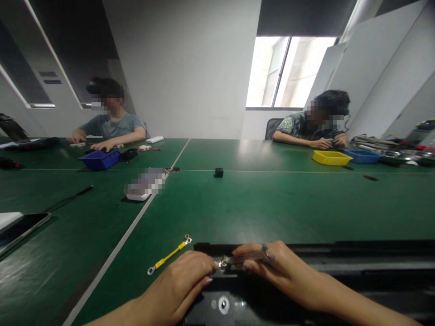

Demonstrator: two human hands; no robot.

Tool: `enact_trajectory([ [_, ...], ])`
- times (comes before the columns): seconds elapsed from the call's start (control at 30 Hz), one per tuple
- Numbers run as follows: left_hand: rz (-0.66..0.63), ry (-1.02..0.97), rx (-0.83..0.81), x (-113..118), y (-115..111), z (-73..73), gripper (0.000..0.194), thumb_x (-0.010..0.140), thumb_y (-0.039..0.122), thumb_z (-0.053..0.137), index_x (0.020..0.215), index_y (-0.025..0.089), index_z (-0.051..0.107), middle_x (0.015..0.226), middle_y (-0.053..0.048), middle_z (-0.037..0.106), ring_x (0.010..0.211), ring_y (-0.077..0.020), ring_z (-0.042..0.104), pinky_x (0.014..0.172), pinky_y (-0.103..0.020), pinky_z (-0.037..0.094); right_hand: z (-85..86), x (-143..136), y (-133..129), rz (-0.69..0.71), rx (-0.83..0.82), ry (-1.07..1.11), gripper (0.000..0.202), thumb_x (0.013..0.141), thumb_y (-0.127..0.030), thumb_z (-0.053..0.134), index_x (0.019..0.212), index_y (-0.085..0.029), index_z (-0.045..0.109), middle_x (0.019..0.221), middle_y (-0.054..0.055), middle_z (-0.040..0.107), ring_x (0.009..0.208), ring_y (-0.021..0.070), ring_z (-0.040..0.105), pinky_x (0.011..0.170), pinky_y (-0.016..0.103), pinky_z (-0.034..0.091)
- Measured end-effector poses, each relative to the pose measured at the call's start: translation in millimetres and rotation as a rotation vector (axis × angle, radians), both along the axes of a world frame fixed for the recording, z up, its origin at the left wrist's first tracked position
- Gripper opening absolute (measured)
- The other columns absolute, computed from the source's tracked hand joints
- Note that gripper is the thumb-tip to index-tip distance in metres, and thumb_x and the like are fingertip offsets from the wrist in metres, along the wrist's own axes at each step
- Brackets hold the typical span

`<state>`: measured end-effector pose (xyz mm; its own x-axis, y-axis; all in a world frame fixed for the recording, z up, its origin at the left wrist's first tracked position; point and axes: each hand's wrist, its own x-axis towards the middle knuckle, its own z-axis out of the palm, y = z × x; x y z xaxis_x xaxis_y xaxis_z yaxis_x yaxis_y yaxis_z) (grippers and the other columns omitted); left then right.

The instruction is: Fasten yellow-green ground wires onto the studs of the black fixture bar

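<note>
At lower centre, the right hand (283, 269) is gripping a wrench (246, 258) by a brass-coloured nut (223, 263). The left hand (185, 276) is curling beside the nut, its hold unclear

Bright window (307, 70) glare (nearly white), faint sheen on green tabletop (288, 203)

Left hand (185, 276): grip partly hidden; black frame (356, 263) cut by right edge, phone (20, 232) by left.

The left hand (185, 278) shows its back, fingers bent and directed rightward, above the bare left forearm (127, 312); the right hand (283, 267), on the slanting right forearm (353, 301), pinches between thumb and fingers, directed leftward.
</note>
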<state>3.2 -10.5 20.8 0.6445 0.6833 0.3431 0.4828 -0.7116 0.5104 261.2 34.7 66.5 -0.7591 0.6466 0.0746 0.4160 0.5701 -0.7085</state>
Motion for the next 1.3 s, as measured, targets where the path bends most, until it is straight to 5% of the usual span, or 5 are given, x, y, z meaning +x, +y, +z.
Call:
enact_trajectory([
  [1.3, -0.013, -0.024, 0.019, 0.9, 1.7, -1.1, 0.025, 0.099, 0.018, 0.035, 0.117, 0.018, 0.052, 0.108, -0.009, 0.063, 0.102, -0.0216, 0.059, 0.094, -0.033, 0.047, -2.6, 1.4, -2.0, -0.031, 0.089, -0.089, 0.038, 0.099, -0.037, 0.03, 0.112, -0.018, 0.06, 0.098, 0.008, 0.069, 0.088, 0.0202, 0.064, 0.08, 0.033, 0.046],
])
